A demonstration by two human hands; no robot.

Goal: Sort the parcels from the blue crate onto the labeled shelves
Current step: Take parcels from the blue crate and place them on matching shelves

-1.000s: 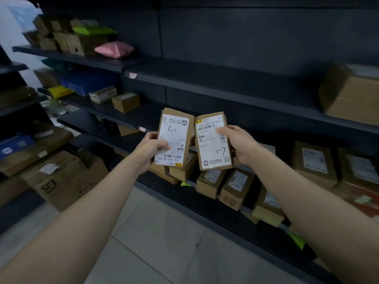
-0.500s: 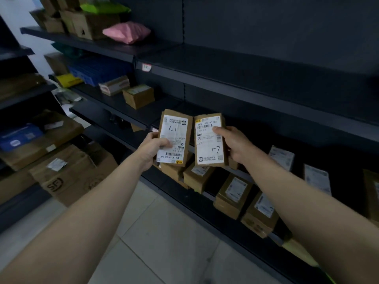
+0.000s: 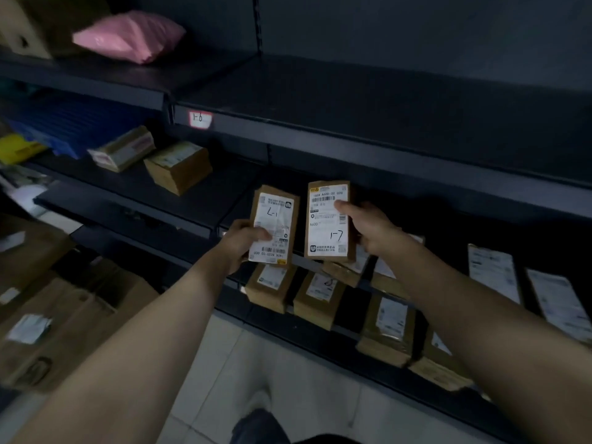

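Observation:
My left hand (image 3: 243, 243) grips a small brown parcel (image 3: 275, 219) whose white label is upside down and reads 1-7. My right hand (image 3: 373, 229) holds a second brown parcel (image 3: 326, 229) marked 1-7, thumb across its label. Both parcels are held upright side by side in front of the dark shelving. A shelf edge above carries a white tag (image 3: 200, 119) reading 1-6. Several small brown parcels (image 3: 317, 298) lie on the lower shelf just under my hands.
A pink bag (image 3: 128, 36) lies on the top left shelf. Two brown boxes (image 3: 177, 166) and a blue crate (image 3: 73, 123) sit on the middle left shelf. Large cartons (image 3: 64, 318) stand on the floor at left. More labelled parcels (image 3: 493, 272) line the right shelf.
The view has moved closer to the shelves and tilted down. Both hands with their parcels have moved forward toward the shelf, and the 1-6 tag now reads clearly.

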